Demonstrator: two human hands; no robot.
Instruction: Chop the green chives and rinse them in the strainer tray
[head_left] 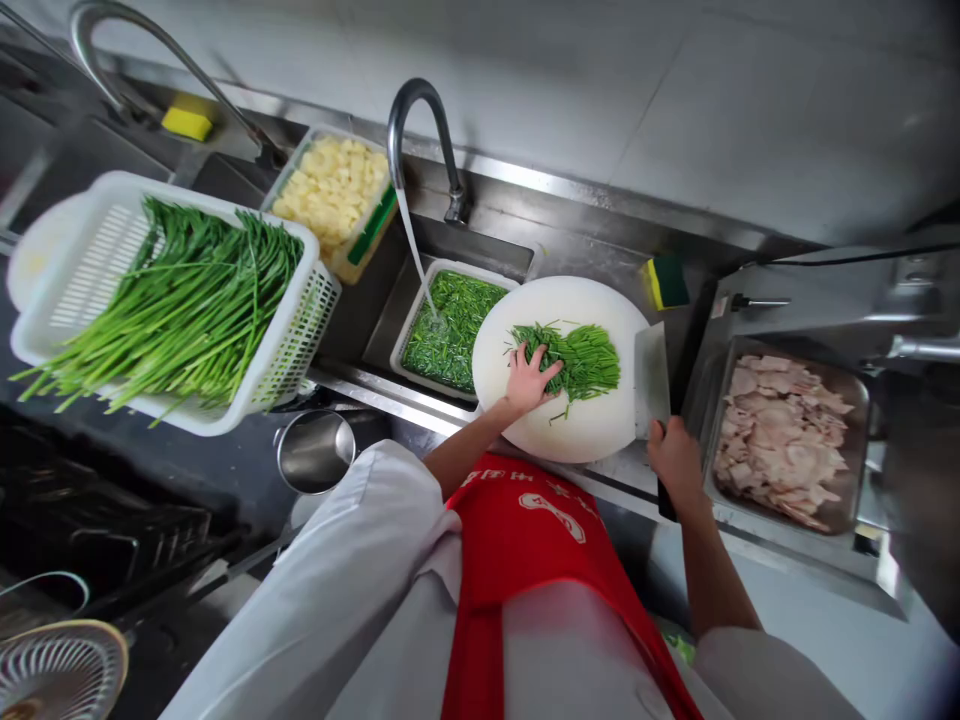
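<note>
Cut garlic chives (589, 362) lie in a heap on a round white cutting board (517, 425). Across the left part of the heap rests my left hand (531, 380), its fingers spread over the chives. My right hand (673, 460) grips the handle of a cleaver (651, 380), whose broad blade is at the board's right edge, apart from the chives. Left of the board, a white tub (397, 350) in the sink holds chopped chives (457, 320) in water. A stream from the faucet (409, 95) runs into this tub.
A white basket (247, 405) of long chives (187, 320) stands at left, beside a container of pale chunks (330, 185). A metal tray (859, 480) of sliced meat (784, 435) is at right. A sponge (667, 282) lies behind the board; a metal pot (315, 452) stands below the sink edge.
</note>
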